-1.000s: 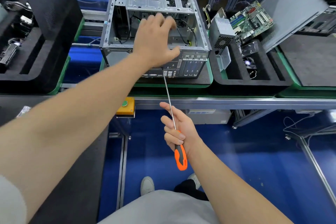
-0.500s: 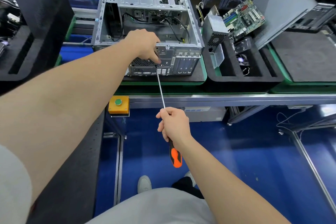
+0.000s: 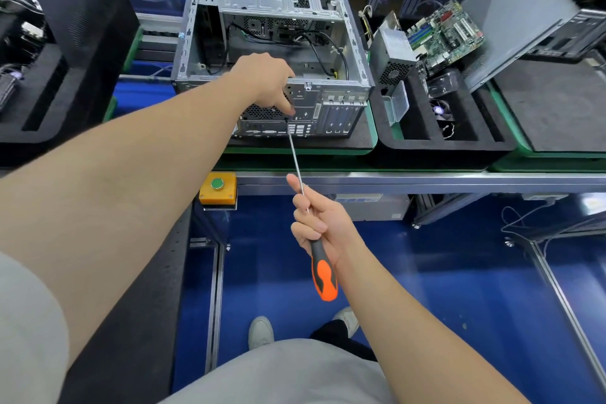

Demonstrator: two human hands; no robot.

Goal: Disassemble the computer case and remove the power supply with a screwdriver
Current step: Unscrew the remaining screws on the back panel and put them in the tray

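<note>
The right hand [image 3: 319,223] is gripping the screwdriver [image 3: 324,275], aiming its long shaft at the computer case's [image 3: 193,43] rear panel. At that panel the left hand [image 3: 264,82] is pinching the tip, likely steadying it on a screw.

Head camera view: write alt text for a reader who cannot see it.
A person's right hand grips a long orange-handled screwdriver, its tip at the rear panel of an open computer case, while the left hand curls its fingers at the tip. A foam tray of parts sits right of the case.

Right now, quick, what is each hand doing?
Left hand: fingers curled at the screwdriver tip; grip cannot be told.
Right hand: grips the screwdriver.
</note>
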